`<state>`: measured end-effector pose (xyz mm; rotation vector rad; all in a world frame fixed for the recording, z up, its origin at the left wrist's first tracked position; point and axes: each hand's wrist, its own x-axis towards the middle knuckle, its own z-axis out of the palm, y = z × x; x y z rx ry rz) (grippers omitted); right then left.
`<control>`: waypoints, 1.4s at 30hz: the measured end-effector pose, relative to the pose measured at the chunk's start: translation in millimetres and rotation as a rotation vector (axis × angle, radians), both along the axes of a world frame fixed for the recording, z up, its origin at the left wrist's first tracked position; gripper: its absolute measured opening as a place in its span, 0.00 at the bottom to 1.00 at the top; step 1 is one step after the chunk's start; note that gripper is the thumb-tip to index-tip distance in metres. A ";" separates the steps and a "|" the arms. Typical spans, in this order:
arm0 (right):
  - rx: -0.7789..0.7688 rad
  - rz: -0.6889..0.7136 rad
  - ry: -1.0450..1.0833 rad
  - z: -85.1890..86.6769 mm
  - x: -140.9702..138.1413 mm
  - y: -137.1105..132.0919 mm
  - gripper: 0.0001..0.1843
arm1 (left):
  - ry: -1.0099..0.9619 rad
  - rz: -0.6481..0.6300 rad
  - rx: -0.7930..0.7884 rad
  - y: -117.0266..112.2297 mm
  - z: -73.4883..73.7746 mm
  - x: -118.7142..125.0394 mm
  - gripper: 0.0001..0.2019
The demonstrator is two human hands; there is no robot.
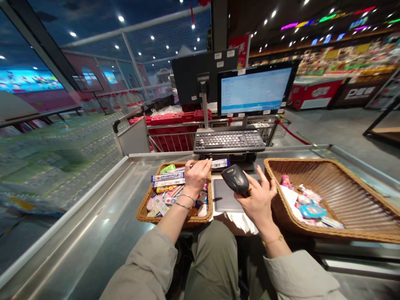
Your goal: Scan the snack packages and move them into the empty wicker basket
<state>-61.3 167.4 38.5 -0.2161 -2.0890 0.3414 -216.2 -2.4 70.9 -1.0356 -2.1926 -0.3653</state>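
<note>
Olive-trousered knees tuck beneath a metal checkout counter as a seated person works two-handed between wicker baskets. The right hand, a thin bracelet at its wrist, grasps a black handheld scanner, some fingers loosely spread, above a grey pad and crumpled white material. The left hand pinches a slim blue-and-white packet by one end, over the far edge of the left basket, which is packed with small wrapped goods; similar packets lie across the top. The packet's free end, printed with what looks like a barcode, sits near the scanner, apart from it. The step in hand appears to be lining up the two; the next move seems to call for the printed side squarely facing the scanner's window, whose direction cannot be told. At right, a larger basket holds a few items, among them a blue pack. Beyond stand a keyboard, a lit monitor and, farther back, a red freezer.
</note>
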 end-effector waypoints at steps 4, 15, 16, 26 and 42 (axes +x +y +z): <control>-0.005 -0.030 0.014 2.8 7.7 9.5 0.10 | 0.006 -0.015 -0.007 11.9 3.1 3.6 0.18; -0.031 -0.151 0.076 7.8 34.4 45.4 0.09 | 0.060 -0.109 -0.003 48.8 4.3 16.1 0.17; -0.036 -0.162 0.082 7.7 37.1 48.9 0.09 | 0.067 -0.121 0.001 53.4 4.3 17.6 0.16; -0.168 -0.285 0.092 9.6 64.8 81.7 0.18 | 0.272 -0.234 0.035 97.2 7.1 38.3 0.14; -0.298 -0.497 0.216 6.1 107.3 130.1 0.16 | 0.274 -0.558 -0.119 161.7 3.6 67.2 0.15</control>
